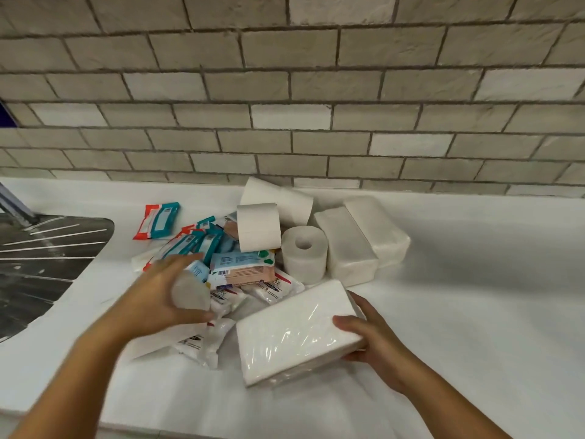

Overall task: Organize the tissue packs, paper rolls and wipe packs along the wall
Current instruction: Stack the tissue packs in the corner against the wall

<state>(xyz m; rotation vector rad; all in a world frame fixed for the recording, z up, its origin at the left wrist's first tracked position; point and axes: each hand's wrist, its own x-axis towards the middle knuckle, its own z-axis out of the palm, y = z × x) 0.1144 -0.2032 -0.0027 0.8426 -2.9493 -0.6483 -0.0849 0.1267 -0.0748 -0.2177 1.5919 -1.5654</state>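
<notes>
Tissue pack [294, 327] is lying tilted in front of the heap, well out from the wall [285, 106], and the right hand [370, 340] is gripping its near end with curled fingers and thumb. The left hand [155, 296] is gripping a blurred white item [190, 294] that I cannot identify. Two tissue packs [348, 245] are lying askew nearer the wall. Rolls [304, 251] and wipe packs [196, 245] are lying jumbled on the surface [474, 280], out from the wall. As I judge it, the sorting is barely beginning.

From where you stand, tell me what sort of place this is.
Probably a kitchen or utility counter: a steel sink drainboard on the left, a white countertop, and a tiled wall behind.
</notes>
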